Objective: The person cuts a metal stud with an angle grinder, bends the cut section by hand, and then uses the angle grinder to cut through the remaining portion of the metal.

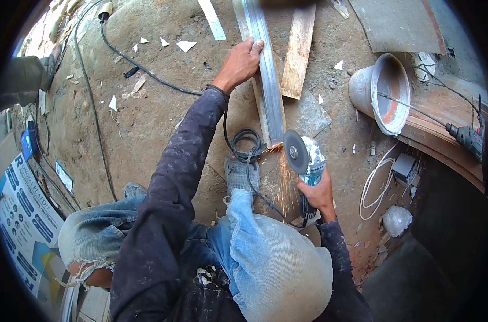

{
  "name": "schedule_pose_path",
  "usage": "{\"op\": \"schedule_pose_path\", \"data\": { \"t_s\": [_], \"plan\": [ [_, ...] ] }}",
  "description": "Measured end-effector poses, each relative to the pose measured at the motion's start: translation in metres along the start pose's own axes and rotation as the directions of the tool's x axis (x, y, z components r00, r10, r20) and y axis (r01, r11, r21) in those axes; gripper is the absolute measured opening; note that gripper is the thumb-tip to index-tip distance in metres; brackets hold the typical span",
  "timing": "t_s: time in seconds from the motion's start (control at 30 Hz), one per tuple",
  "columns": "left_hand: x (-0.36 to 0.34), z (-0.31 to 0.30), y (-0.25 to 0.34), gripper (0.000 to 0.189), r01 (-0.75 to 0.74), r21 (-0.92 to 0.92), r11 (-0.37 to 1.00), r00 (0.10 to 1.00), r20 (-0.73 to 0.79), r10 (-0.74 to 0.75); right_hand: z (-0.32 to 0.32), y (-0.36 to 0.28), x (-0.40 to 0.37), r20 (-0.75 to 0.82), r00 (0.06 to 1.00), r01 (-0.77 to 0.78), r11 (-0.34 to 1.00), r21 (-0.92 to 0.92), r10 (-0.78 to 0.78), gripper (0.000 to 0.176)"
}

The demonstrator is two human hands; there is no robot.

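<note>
My right hand (318, 191) is wrapped round the body of an angle grinder (311, 170). The grinder's dark cutting disc (295, 152) is at the near end of a long metal channel (271, 91), and orange sparks (286, 182) spray down from there. With fingers closed over its edge, my left hand (242, 63) grips the channel further up. A wooden board (261, 110) lies under the channel along its left side. My shoe (242, 174) is just below the channel's end, with a coiled black cable (246, 140) over it.
A second wooden plank (298, 53) lies to the right of the channel. A whitish bucket (364, 88) lies tipped, near a drill with a long mixing rod (464, 137). Cables (88, 102) cross the dirt floor at left, among white scraps (186, 46). A person's leg (24, 78) stands at far left.
</note>
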State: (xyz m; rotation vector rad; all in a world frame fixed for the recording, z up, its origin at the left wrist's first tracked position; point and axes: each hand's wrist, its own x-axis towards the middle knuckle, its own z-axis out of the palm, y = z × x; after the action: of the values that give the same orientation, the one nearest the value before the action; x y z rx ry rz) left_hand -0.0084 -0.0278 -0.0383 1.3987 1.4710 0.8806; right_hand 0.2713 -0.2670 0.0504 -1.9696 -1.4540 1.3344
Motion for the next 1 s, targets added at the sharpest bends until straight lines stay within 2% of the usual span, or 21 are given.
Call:
{"op": "schedule_pose_path", "data": {
  "t_s": [0.5, 0.6, 0.67, 0.8, 0.87, 1.0],
  "plan": [
    [-0.001, 0.0, 0.004, 0.044, -0.003, -0.001, 1.0, 1.0, -0.026, 0.003, 0.001, -0.003, 0.002, -0.01, 1.0, 0.01, 1.0, 0.014, -0.009, 0.066],
    [0.002, 0.004, -0.003, 0.044, 0.023, -0.051, 0.998, 1.0, -0.01, -0.023, 0.0, 0.002, 0.002, -0.001, 1.0, 0.005, 1.0, 0.016, -0.005, 0.066],
    [0.004, 0.004, -0.006, 0.044, 0.098, -0.089, 0.991, 0.994, 0.054, -0.093, 0.0, 0.0, 0.002, 0.003, 1.0, -0.007, 1.0, 0.012, 0.007, 0.066],
    [0.005, 0.006, -0.006, 0.044, 0.049, -0.065, 0.997, 0.999, 0.021, -0.048, 0.0, -0.005, 0.002, 0.003, 1.0, -0.021, 1.0, 0.003, 0.021, 0.066],
    [0.002, 0.002, 0.001, 0.044, 0.102, -0.107, 0.989, 0.994, 0.052, -0.097, 0.0, -0.005, 0.002, 0.0, 1.0, -0.006, 1.0, 0.002, 0.006, 0.065],
    [-0.001, 0.001, 0.006, 0.043, 0.107, -0.132, 0.986, 0.993, 0.056, -0.1, 0.0, -0.006, 0.002, -0.003, 1.0, -0.009, 1.0, -0.002, 0.009, 0.065]
  ]
}}
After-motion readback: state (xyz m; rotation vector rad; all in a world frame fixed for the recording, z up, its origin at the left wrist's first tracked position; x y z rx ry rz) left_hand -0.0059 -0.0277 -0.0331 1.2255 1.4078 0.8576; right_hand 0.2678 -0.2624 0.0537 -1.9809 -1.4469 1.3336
